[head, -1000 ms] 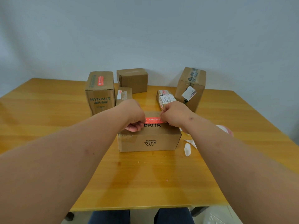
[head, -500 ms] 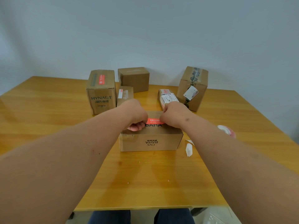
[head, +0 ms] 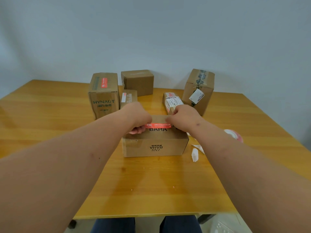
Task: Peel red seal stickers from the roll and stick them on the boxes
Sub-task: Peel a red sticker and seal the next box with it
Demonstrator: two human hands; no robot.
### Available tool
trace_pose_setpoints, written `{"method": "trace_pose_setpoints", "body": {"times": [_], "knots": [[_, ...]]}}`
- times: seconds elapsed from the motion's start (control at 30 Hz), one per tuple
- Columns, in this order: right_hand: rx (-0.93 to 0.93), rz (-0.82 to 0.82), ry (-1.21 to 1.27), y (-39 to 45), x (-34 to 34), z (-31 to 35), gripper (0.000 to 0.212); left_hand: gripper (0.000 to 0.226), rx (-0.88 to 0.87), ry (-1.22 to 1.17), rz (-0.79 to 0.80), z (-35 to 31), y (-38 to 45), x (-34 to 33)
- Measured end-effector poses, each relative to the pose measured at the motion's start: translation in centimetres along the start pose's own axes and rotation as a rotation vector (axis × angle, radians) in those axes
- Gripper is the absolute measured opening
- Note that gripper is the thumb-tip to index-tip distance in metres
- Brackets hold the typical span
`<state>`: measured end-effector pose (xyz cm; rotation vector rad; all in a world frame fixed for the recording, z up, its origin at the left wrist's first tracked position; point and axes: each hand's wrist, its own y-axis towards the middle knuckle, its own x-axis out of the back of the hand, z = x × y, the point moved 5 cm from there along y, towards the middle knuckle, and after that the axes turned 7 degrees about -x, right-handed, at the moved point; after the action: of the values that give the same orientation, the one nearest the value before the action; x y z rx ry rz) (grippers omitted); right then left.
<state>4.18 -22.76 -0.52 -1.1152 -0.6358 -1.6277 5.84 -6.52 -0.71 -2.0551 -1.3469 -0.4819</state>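
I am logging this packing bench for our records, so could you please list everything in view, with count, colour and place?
BAHA box: one, brown cardboard, near centre of the table.
Red seal sticker: one, red, along the top of that box, between both hands.
Other boxes: five, brown, behind it: HYNAUT box, small box, plain box, labelled box, tall taped box.
Sticker roll: one, red and white, on the table at the right.
Backing scraps: a few, white, right of the BAHA box.
Table: one, yellow wood.
Left hand: on the sticker's left end.
Right hand: on its right end.
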Motion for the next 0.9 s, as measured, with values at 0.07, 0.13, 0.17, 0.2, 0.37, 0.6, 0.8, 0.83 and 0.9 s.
{"method": "trace_pose_setpoints", "body": {"times": [0.07,0.13,0.17,0.2,0.37,0.6,0.8,0.83,0.9], "knots": [[-0.003,-0.019,-0.051,-0.2,-0.3,0.3,0.034,0.017,-0.094,0.217,-0.063,-0.3,0.2,-0.1],[0.0,-0.037,-0.095,-0.1,-0.5,0.4,0.034,0.017,-0.16,0.381,-0.122,-0.6,0.3,-0.1],[0.001,-0.041,-0.099,-0.1,-0.4,0.4,0.031,0.014,-0.171,0.432,-0.152,-0.6,0.3,0.1],[0.002,-0.043,-0.092,-0.1,-0.2,0.3,0.029,0.016,-0.181,0.47,-0.182,-0.6,0.4,0.5],[0.056,0.014,0.019,-0.6,0.1,-0.1,0.019,0.026,-0.219,0.433,-0.215,-0.2,0.3,1.3],[0.05,0.065,0.161,-1.4,0.5,-0.6,0.018,0.033,-0.194,0.261,-0.117,0.2,-0.2,1.0],[0.064,0.021,0.101,-1.4,0.3,-0.4,0.018,0.027,-0.209,0.297,-0.176,0.6,-0.1,0.6],[0.058,0.016,0.121,-1.5,0.3,-0.4,0.017,0.03,-0.202,0.291,-0.179,0.6,-0.1,0.6],[0.054,-0.009,0.096,-1.6,0.0,-0.2,0.03,0.053,-0.178,0.35,-0.183,0.3,-0.2,0.5]]}}
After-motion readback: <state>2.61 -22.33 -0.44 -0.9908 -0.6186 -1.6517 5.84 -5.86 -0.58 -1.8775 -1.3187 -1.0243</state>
